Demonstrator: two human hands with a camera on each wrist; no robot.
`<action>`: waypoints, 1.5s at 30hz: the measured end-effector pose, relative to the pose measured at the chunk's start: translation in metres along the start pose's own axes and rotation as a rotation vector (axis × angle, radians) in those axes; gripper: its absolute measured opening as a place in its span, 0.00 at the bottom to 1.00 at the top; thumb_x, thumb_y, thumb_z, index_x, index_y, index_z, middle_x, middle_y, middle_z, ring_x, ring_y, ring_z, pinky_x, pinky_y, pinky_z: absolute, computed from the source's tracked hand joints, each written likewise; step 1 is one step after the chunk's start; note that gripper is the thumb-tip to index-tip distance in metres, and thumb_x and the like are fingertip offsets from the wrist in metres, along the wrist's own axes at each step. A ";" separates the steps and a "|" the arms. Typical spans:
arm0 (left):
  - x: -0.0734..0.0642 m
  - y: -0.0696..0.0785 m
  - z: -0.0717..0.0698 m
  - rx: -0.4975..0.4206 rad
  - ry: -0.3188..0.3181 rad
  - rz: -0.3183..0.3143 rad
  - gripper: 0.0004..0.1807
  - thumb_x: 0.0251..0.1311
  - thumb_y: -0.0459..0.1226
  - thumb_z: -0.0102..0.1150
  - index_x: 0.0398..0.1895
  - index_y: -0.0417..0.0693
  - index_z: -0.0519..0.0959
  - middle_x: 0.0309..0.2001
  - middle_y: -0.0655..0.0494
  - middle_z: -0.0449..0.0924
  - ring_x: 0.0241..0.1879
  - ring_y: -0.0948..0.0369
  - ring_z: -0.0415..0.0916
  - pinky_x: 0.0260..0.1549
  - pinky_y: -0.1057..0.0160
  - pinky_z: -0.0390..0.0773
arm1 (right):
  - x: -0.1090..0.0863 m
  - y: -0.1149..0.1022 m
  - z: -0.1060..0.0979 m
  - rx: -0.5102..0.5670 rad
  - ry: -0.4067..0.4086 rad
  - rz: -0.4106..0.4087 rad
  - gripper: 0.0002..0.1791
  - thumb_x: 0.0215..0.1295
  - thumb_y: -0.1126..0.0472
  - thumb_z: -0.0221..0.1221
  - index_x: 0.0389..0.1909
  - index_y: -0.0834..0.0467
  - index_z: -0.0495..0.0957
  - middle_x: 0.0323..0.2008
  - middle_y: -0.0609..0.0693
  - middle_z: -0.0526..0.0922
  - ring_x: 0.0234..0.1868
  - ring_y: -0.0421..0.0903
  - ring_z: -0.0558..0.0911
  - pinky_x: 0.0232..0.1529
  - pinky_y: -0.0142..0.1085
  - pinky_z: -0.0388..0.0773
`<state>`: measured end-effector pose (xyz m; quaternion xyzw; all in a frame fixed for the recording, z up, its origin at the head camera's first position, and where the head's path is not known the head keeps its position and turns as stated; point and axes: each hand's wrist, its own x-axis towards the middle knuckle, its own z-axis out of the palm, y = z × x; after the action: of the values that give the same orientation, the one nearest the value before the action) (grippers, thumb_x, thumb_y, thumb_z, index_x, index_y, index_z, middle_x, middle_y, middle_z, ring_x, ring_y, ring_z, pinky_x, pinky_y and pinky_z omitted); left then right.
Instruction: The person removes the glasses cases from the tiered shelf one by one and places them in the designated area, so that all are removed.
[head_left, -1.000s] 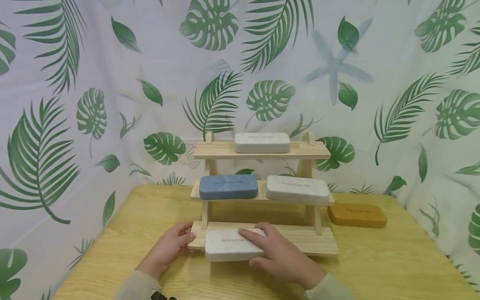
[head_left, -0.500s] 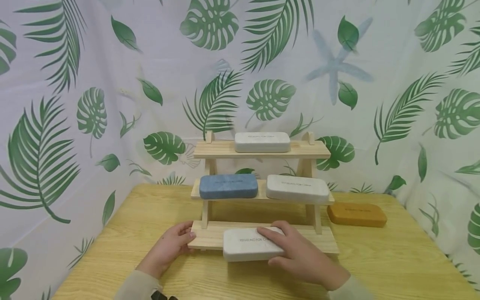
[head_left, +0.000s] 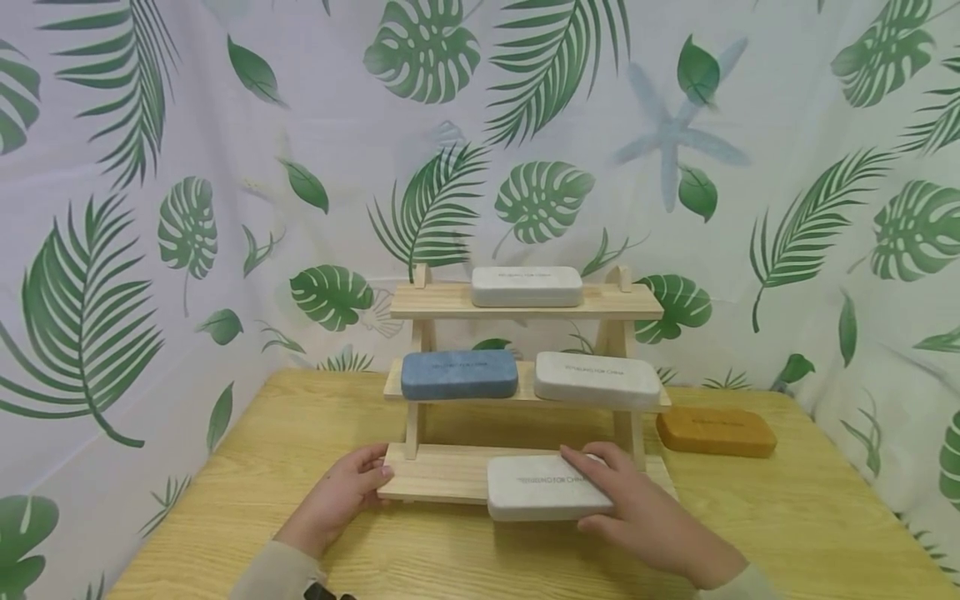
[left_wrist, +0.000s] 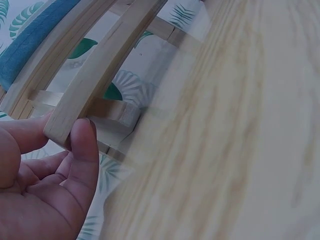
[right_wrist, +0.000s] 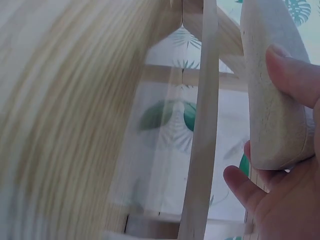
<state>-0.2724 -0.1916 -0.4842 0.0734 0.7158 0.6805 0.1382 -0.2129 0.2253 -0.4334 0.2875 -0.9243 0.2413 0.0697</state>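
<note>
A three-tier stand (head_left: 627, 433) is set on a table (head_left: 420, 558) before a cloth backdrop (head_left: 315, 242). One glasses case (head_left: 527, 287) is placed on the top tier (head_left: 435, 301), a left case (head_left: 459, 375) and a right case (head_left: 596, 381) on the middle tier (head_left: 525, 382). At the front of the bottom tier (head_left: 442, 475), a lower case (head_left: 542, 490) is held by the right hand (head_left: 637, 508); the left end is gripped by the left hand (head_left: 348, 492). An outer case (head_left: 716, 432) is laid right of the stand.

Three white cases (head_left: 551, 487) (head_left: 597, 379) (head_left: 527, 287), one blue case (head_left: 459, 375), one orange case (head_left: 716, 432), that's five! Two hands (head_left: 341, 496) (head_left: 648, 515), one wooden stand (head_left: 412, 427) with three shelves (head_left: 442, 475) (head_left: 435, 302) (head_left: 526, 379), one counter (head_left: 405, 558).
</note>
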 end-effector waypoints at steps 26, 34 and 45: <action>0.000 0.000 -0.001 -0.013 -0.011 -0.004 0.35 0.77 0.37 0.52 0.76 0.27 0.51 0.60 0.36 0.71 0.50 0.53 0.78 0.44 0.56 0.80 | -0.049 0.055 -0.047 -0.107 0.036 0.034 0.46 0.60 0.50 0.72 0.78 0.40 0.61 0.67 0.51 0.66 0.61 0.51 0.69 0.53 0.57 0.76; 0.002 -0.002 -0.001 -0.005 -0.008 0.004 0.33 0.77 0.37 0.52 0.76 0.28 0.54 0.59 0.36 0.73 0.49 0.53 0.79 0.43 0.57 0.80 | -0.069 0.085 -0.069 -0.208 0.127 0.038 0.49 0.58 0.52 0.73 0.79 0.45 0.60 0.64 0.48 0.67 0.58 0.46 0.64 0.50 0.39 0.70; 0.000 -0.001 -0.002 -0.011 -0.025 0.001 0.34 0.77 0.37 0.51 0.76 0.28 0.52 0.58 0.37 0.72 0.49 0.54 0.78 0.42 0.57 0.79 | -0.097 0.140 -0.100 -0.249 0.151 0.106 0.50 0.58 0.57 0.74 0.79 0.49 0.59 0.62 0.56 0.67 0.54 0.49 0.66 0.39 0.29 0.70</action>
<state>-0.2727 -0.1934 -0.4848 0.0815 0.7101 0.6837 0.1470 -0.2135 0.4228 -0.4290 0.2084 -0.9531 0.1491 0.1610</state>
